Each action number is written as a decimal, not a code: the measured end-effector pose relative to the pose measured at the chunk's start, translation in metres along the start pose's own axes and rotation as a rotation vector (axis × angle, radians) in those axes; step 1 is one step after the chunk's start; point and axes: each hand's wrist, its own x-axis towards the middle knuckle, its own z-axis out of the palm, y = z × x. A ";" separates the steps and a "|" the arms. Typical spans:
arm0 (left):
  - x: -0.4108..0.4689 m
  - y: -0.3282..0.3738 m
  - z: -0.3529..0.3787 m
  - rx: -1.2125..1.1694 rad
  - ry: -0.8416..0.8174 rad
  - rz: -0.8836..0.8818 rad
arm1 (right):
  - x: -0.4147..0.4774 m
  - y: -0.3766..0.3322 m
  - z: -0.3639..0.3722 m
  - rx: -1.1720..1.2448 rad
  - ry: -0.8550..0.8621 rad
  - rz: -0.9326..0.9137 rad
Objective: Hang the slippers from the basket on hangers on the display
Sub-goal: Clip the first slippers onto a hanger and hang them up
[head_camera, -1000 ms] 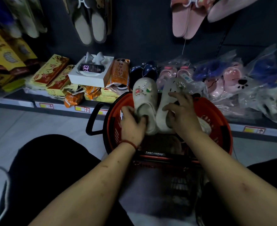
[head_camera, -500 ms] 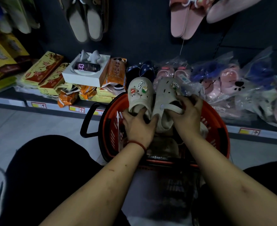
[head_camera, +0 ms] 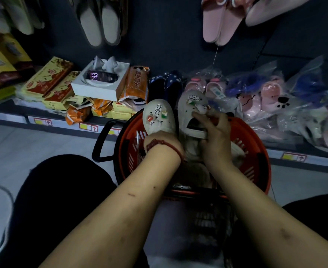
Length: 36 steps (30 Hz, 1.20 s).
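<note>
**Cream slipper pair, lifted from the basket, awaiting a hanger**

1. Display wall (head_camera: 169, 35): dark, flat panel. A grey pair (head_camera: 101, 22) and a pink pair (head_camera: 221, 20) hang toes down, soles together, so each pair reads as one item. That is the arrangement mine must match.

2. Basket (head_camera: 255, 144): red plastic, rounded, with slotted walls and a black handle. It stands on the floor between my knees, close to the shelf. More pale slippers lie inside it, dim and hard to count.

3. Left-hand slipper (head_camera: 158, 118): cream clog of soft moulded foam, with a rounded toe and matte skin. It is held upright over the basket with its toe towards the wall.

4. Right-hand slipper (head_camera: 190, 105): its twin, just beside the first and leaning slightly. The heel strap and foot opening face me. I judge that I am lining the two up as a pair.

5. Right hand (head_camera: 215, 136): the thumb is hooked under the strap and the fingers pinch the upper.

6. Left hand (head_camera: 163, 139): it clasps the heel from below. The fingers are hidden under the slipper.

7. Charms (head_camera: 157, 110): small raised rubbery studs on both toes.

No hanger is visible in either hand.
</note>
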 end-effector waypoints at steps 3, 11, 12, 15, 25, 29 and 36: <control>0.004 0.000 0.002 -0.303 0.017 0.049 | -0.002 0.004 0.000 -0.022 -0.016 -0.027; -0.001 -0.005 0.021 -0.951 0.232 0.216 | 0.002 0.017 -0.001 0.138 0.025 0.279; -0.001 -0.006 0.025 -0.977 0.220 0.211 | 0.001 0.018 -0.001 0.109 0.020 0.261; 0.001 -0.007 0.042 -0.930 0.257 0.217 | -0.001 0.011 -0.002 0.039 0.058 0.190; 0.016 -0.015 0.057 -0.866 0.585 0.039 | -0.001 -0.005 -0.004 0.111 -0.303 0.104; 0.023 -0.031 0.051 -0.920 0.687 0.050 | 0.007 -0.013 -0.007 0.520 -0.304 0.262; 0.032 -0.087 0.016 -1.060 0.904 -0.020 | -0.018 -0.009 0.025 0.198 -0.427 0.297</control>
